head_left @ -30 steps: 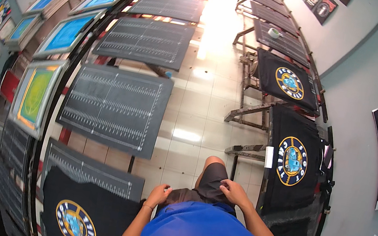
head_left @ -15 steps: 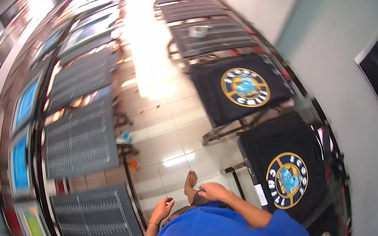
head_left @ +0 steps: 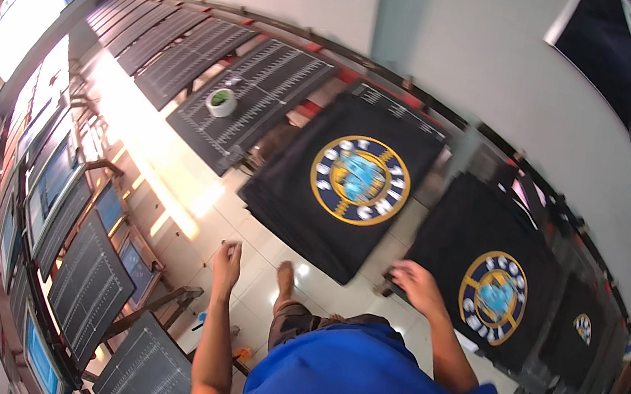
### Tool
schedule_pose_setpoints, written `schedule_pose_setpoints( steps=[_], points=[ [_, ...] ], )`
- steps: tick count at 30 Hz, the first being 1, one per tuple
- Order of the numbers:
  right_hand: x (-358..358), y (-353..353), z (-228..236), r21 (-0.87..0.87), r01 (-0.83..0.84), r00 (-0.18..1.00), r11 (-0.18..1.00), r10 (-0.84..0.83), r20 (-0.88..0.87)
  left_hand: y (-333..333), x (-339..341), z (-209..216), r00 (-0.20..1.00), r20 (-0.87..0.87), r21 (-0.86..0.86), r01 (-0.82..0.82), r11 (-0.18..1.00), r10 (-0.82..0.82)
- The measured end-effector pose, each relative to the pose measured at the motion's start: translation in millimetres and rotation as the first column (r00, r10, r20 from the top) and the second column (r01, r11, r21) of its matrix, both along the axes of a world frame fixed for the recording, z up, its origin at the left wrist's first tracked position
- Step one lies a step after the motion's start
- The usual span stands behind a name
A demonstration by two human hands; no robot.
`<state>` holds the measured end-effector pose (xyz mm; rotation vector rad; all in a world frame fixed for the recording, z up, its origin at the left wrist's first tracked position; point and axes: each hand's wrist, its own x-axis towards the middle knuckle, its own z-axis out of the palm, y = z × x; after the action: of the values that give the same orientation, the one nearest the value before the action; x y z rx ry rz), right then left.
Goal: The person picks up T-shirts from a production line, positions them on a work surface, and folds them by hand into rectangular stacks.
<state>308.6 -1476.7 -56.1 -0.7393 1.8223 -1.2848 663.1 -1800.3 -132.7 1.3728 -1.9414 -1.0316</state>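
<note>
My left hand (head_left: 226, 264) hangs over the tiled floor, its fingers curled in and nothing visible in them. My right hand (head_left: 418, 286) is loosely open beside the left edge of a black printed shirt (head_left: 443, 225); whether it touches the cloth I cannot tell. That shirt lies flat and carries a round blue-and-gold print. Ahead of my hands, a stack of black cloth pieces (head_left: 284, 184) with the same round print on top covers another board. A smaller print shows on a black piece (head_left: 572, 320) at the far right.
Grey boards with white rulings (head_left: 268, 82) run in a row along the wall. A small white pot-like item with green inside (head_left: 220, 103) stands on one. More boards (head_left: 91, 285) and blue-meshed frames (head_left: 44, 348) line the left. Tiled floor (head_left: 188, 247) lies between the rows.
My view has swung left, and I am nearer the stacked black pieces. Both hands have moved apart and forward; the right has come out toward the printed shirt's edge.
</note>
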Motion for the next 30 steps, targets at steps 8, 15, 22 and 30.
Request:
schedule_pose_setpoints(
  steps=[8,15,22,30],
  points=[
    [53.3,-96.0,16.2,0.202,0.137,0.991,0.97,-0.133,-0.034,-310.4,-118.1,66.8,0.984,0.162,-0.522,0.025,0.852,0.07],
    [79.3,-137.5,25.4,0.365,0.237,0.971,0.9,-0.23,-0.064,-430.6,-165.4,31.0,0.813,0.582,-0.469,0.361,0.806,-0.026],
    [36.3,-89.9,7.0,0.292,0.401,0.914,0.868,-0.362,-0.18,-406.5,-182.0,37.2,0.937,0.349,-0.558,0.202,0.805,0.006],
    [-204.4,3.0,41.6,0.018,0.738,0.49,0.674,-0.517,-0.702,-207.4,-231.1,125.0,0.972,-0.112,-0.121,0.193,0.974,-0.207]
  ],
)
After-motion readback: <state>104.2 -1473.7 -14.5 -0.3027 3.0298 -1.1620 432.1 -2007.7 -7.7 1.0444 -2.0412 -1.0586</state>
